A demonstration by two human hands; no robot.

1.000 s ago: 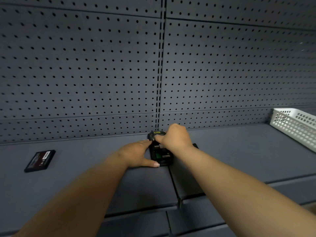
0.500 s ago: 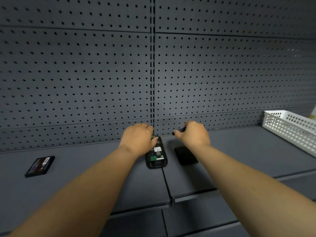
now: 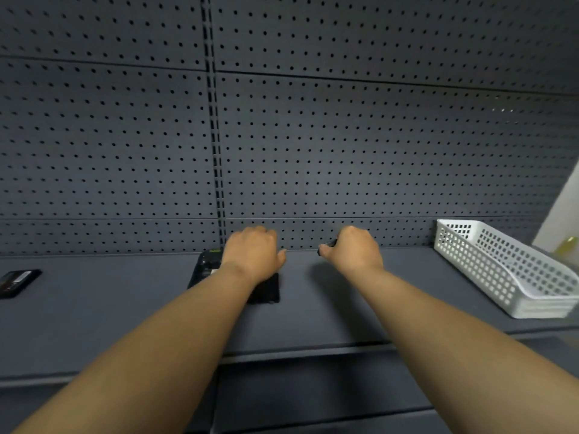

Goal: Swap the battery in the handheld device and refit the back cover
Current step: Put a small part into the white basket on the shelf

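The black handheld device [image 3: 206,266] lies on the grey shelf by the pegboard's centre seam, its back open, and my left forearm hides much of it. Just right of it lies the flat black back cover [image 3: 268,289]. My left hand [image 3: 253,255] hovers over the cover's far end with fingers loosely curled and thumb apart, and nothing shows in it. Further right, my right hand [image 3: 355,252] is shut on a small black battery [image 3: 327,244], of which only an end pokes out. Another black battery [image 3: 15,281] with a label lies far left on the shelf.
A white perforated plastic basket [image 3: 504,270] stands at the shelf's right end. The grey pegboard wall [image 3: 344,145] rises straight behind the hands. The shelf's front edge [image 3: 297,352] runs below my forearms, with a lower shelf beneath.
My left hand has left the device and shifted right over the back cover. My right hand has carried the small black battery to the right, away from the device. The view has panned right.
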